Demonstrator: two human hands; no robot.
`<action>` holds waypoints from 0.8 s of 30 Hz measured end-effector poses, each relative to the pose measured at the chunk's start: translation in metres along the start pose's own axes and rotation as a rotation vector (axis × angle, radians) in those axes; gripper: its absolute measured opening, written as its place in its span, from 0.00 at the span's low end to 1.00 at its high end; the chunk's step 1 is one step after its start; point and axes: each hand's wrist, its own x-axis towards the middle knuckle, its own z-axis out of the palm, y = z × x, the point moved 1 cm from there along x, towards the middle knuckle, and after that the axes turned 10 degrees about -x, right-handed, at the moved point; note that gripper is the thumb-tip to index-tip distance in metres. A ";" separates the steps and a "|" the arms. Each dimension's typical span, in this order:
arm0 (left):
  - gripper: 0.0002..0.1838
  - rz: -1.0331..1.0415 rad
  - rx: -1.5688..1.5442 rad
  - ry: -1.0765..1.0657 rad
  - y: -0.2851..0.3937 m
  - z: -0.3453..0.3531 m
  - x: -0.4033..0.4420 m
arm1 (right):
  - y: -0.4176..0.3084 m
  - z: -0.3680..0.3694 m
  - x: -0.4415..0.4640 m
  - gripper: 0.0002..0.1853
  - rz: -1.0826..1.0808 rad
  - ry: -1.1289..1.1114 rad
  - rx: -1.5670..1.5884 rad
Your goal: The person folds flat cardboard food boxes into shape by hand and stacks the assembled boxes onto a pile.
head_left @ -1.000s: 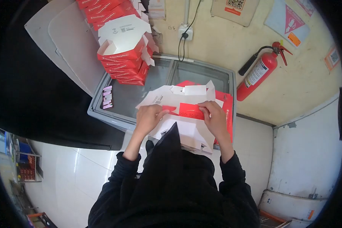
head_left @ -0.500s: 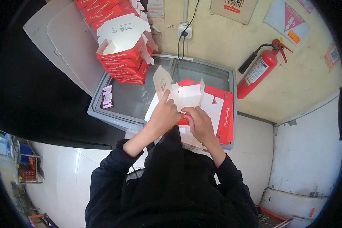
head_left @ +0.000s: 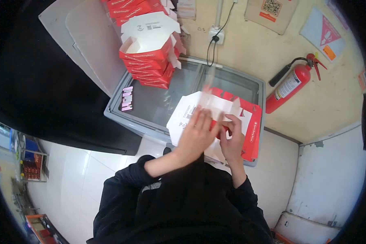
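A red-and-white cardboard box (head_left: pixel 182 116), partly folded, lies in front of me with its printed white lid flap spread out to the left. My left hand (head_left: pixel 197 132) rests over it with fingers stretched out, a little blurred. Curled fingers of my right hand (head_left: pixel 232 140) grip the box at its red front side. Between the two hands, part of that side is hidden. Underneath and to the right are flat red-and-white box blanks (head_left: pixel 254 130).
The glass-topped chest freezer (head_left: pixel 183 83) bears it all. Folded red boxes (head_left: pixel 148 67) are stacked at its back left, near a phone (head_left: pixel 127 99). A fire extinguisher (head_left: pixel 290 85) is at the right wall; a black cable (head_left: pixel 210 53) hangs from a socket.
The printed lid flap, raised before, now lies down to the left. My left hand has gone from pointing to flat, spread fingers. The whole view has shifted slightly.
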 end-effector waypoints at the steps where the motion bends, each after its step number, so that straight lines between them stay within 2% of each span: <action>1: 0.24 -0.015 -0.074 0.053 0.006 0.011 -0.004 | -0.003 -0.003 -0.003 0.19 0.033 0.020 0.041; 2: 0.27 -0.031 -0.149 0.108 0.007 0.020 -0.010 | 0.009 0.000 -0.009 0.22 0.049 -0.001 0.064; 5: 0.27 -0.035 -0.313 0.134 -0.016 0.038 -0.020 | 0.014 0.012 -0.007 0.24 0.060 0.344 0.214; 6: 0.27 -0.022 -0.359 0.149 -0.021 0.040 -0.025 | 0.016 0.010 -0.007 0.24 0.186 0.416 0.201; 9: 0.28 0.043 -0.555 0.232 -0.028 0.050 -0.041 | 0.050 -0.006 -0.011 0.27 0.794 -0.089 1.142; 10: 0.29 0.076 -0.556 0.215 -0.029 0.055 -0.046 | 0.052 -0.007 -0.012 0.32 0.794 -0.232 1.372; 12: 0.29 0.141 -0.558 0.191 -0.029 0.061 -0.051 | 0.054 -0.004 -0.016 0.33 0.719 -0.160 1.186; 13: 0.30 0.037 -0.699 0.145 -0.027 0.063 -0.052 | 0.055 -0.001 -0.019 0.34 0.680 -0.123 1.093; 15: 0.31 -0.172 -0.978 0.049 -0.021 0.065 -0.049 | 0.070 0.020 -0.023 0.34 0.382 0.139 0.727; 16: 0.33 -0.294 -1.177 0.010 -0.020 0.058 -0.043 | 0.071 0.028 -0.026 0.34 0.235 0.261 0.539; 19: 0.32 -0.494 -1.971 -0.033 -0.018 0.022 -0.001 | 0.063 0.043 -0.044 0.38 0.122 0.145 0.082; 20: 0.27 -0.476 -1.886 -0.018 -0.011 0.012 0.009 | 0.083 0.054 -0.051 0.42 -0.034 0.233 -0.092; 21: 0.24 -0.451 -1.765 -0.162 -0.013 -0.003 0.017 | 0.073 0.053 -0.044 0.41 -0.082 0.127 -0.073; 22: 0.22 -0.420 -1.636 -0.299 -0.019 -0.020 0.025 | 0.070 0.057 -0.043 0.39 -0.170 0.166 0.034; 23: 0.18 -0.354 -1.541 -0.343 -0.024 -0.014 0.026 | 0.069 0.059 -0.042 0.38 -0.256 0.206 0.142; 24: 0.14 -0.286 -1.446 -0.380 -0.029 -0.009 0.026 | 0.068 0.054 -0.041 0.35 -0.196 0.212 0.257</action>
